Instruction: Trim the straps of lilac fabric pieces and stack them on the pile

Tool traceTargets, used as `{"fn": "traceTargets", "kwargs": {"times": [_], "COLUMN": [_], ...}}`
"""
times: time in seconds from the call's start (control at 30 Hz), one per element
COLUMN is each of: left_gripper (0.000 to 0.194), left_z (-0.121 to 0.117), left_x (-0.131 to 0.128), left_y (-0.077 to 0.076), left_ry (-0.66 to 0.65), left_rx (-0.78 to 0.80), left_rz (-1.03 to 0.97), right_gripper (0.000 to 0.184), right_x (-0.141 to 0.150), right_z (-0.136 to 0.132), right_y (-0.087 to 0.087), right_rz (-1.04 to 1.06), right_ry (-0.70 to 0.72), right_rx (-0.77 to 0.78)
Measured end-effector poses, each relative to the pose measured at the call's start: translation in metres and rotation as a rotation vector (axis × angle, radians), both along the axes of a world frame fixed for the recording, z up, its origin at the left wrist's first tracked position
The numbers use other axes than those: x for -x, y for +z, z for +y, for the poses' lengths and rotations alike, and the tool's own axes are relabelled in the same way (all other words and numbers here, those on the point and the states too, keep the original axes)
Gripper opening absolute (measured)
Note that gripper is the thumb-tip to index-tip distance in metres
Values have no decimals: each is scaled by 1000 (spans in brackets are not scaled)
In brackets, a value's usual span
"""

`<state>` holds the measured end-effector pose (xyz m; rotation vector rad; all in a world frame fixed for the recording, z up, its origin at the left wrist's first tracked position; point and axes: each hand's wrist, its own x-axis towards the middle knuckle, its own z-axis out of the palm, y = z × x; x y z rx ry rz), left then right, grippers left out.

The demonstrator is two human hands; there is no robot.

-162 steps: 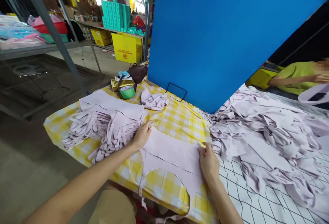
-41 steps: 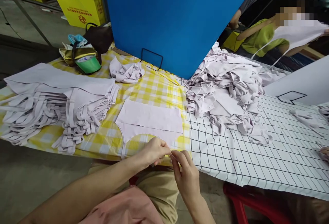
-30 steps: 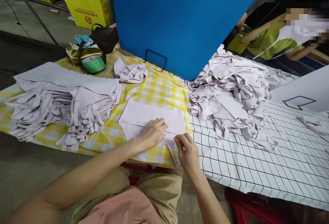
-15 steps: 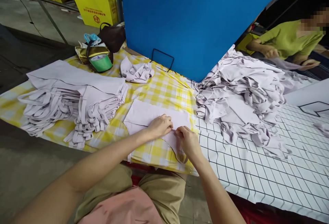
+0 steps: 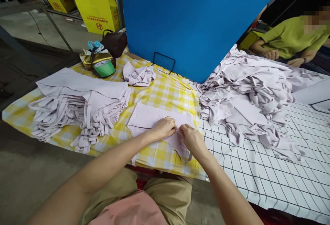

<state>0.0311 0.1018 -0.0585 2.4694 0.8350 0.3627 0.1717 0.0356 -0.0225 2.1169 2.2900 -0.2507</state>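
Observation:
A pale lilac camisole (image 5: 154, 115) lies flat on the yellow checked cloth in front of me, its straps towards me. My left hand (image 5: 166, 127) rests on its middle, fingers closed in a pinch on the fabric by the seam. Close to the right of it, my right hand (image 5: 192, 139) pinches the same part of the camisole. Near that hand the strap end curls in a loop at the table's front edge. Whatever sits between the fingertips is too small to make out. To the left lies a neat stack of camisoles (image 5: 85, 85) with straps hanging forward.
A loose heap of lilac garments (image 5: 247, 101) covers the white gridded cloth (image 5: 247, 170) on the right. Behind stands a blue panel (image 5: 193, 22) with a wire stand. A crumpled garment (image 5: 139, 74), green tape roll (image 5: 104, 67) and dark bag (image 5: 114, 42) lie behind. A co-worker (image 5: 291, 39) sits beyond the heap.
My hands have gone from the camisole's two sides to its strap, then up to the seam, where they pinch together. The strap has folded up. The co-worker has lowered a raised garment.

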Motion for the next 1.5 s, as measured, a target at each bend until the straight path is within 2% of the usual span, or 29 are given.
{"fn": "traceTargets", "kwargs": {"times": [0.27,0.47,0.7,0.77,0.83,0.93,1.03,1.13,1.3,1.4,1.5], "left_gripper": [11,9,13,13,13,24,29,31,36,36,41], "left_z": [3,4,0,-2,-3,-4,-8,-16,-28,-29,-26], "left_x": [-2,-3,-3,1,8,20,27,27,21,25,42], "left_y": [1,0,1,3,6,14,20,20,15,14,15], "left_ry": [-18,4,22,-1,-53,-132,-128,-94,-31,-44,-13], "left_rx": [-13,-1,7,14,29,86,131,91,35,37,69], "left_rz": [18,30,24,13,-4,-21,-14,34,131,161,135], "right_gripper": [20,22,15,15,17,29,36,38,36,32,29], "right_x": [4,10,13,14,15,17,21,25,33,39,42], "right_z": [4,6,-5,-18,-37,-71,-106,-133,-162,-178,-198], "right_y": [6,4,-6,-8,-8,-6,-8,-15,-32,-44,-63], "right_rz": [-58,-17,130,283,557,968,1150,1127,946,924,974], "right_ry": [32,48,-72,-178,-312,-458,-590,-700,-754,-688,-595], "right_rx": [33,-1,-109,-144,-142,-76,-80,-147,-227,-290,-354]}}
